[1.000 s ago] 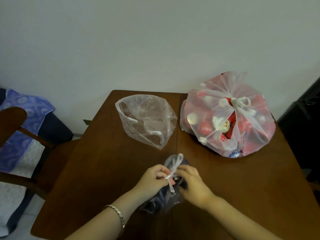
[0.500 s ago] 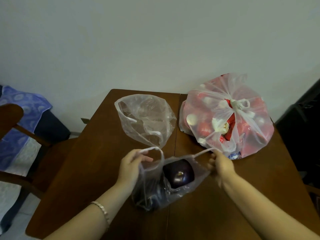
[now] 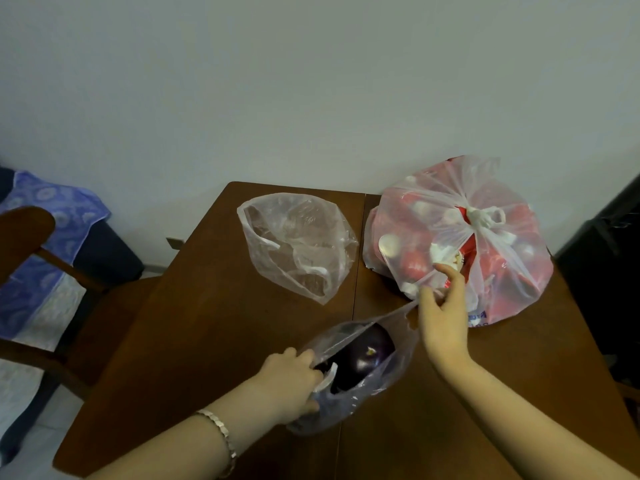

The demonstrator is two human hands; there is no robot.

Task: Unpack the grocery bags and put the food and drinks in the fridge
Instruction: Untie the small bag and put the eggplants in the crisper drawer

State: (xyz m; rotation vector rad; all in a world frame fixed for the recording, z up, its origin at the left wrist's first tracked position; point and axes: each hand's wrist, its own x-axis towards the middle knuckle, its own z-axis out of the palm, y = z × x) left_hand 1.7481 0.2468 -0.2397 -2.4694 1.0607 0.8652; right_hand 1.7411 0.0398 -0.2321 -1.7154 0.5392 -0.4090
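Left fingers [image 3: 304, 356]: curled into the mouth of the thin clear plastic bag [image 3: 349, 407], closing over the near end of the dark purple glossy eggplant [image 3: 363, 351]; the tips are hidden by plastic, and the thumb lies under the bag on the outside.
Left hand [image 3: 289, 379]: at the bag's near-left edge, with a silver link bracelet [image 3: 221, 427] on the wrist.
Right fingers [image 3: 450, 277]: thumb and curled fingers pinch the bag's far handle strip, pulled taut; the index finger points straight up.
Right hand [image 3: 445, 323]: raised just right of and beyond the bag.
Eggplant: inside the bag, lying on its side, its rounded end toward the far right.
Bag: lying on the dark brown wooden counter [image 3: 214, 323], across the counter's centre seam, its mouth held wide between the two hands.
Crumpled clear plastic bag [image 3: 301, 244]: open, beyond the eggplant bag and to its left, apart from it.
Knotted translucent plastic bag full of red and white packs [image 3: 491, 244]: beyond the eggplant bag to its right, just behind the right hand.
Brown wooden chair [image 3: 27, 233]: well to the left of the eggplant bag, off the counter.
Blue patterned cloth [image 3: 52, 202]: draped behind the chair, farther left.
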